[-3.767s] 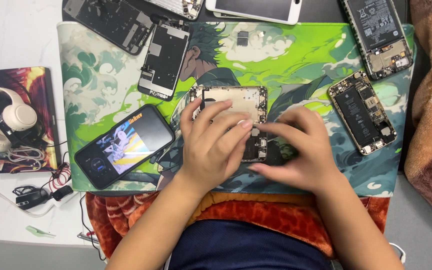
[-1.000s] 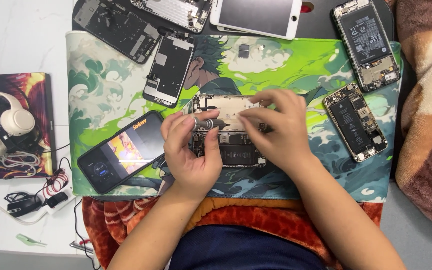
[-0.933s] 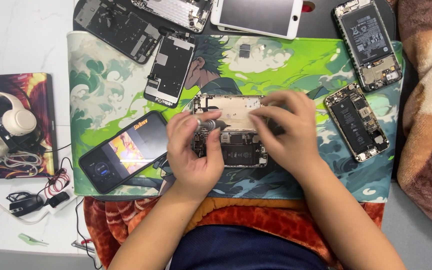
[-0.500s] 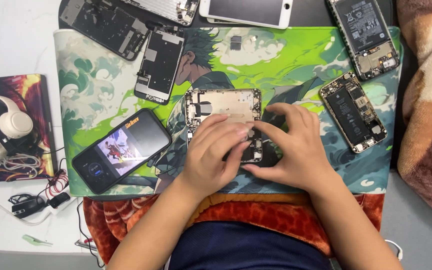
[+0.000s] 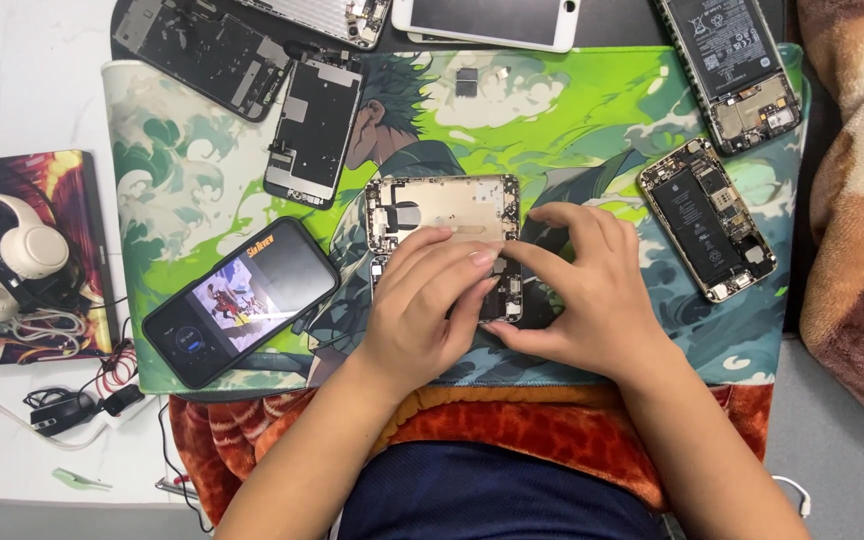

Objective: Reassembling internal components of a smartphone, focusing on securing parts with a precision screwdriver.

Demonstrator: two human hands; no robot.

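While a lit smartphone lay just left of the work, both hands bent over an opened gold phone housing at the middle of the green illustrated mat. The left hand pressed curled fingers on its lower half; the right hand pinched its right edge. Another gutted phone lay to the right.

The opened gold phone housing lies flat at the mat's middle, its near half hidden under hands.
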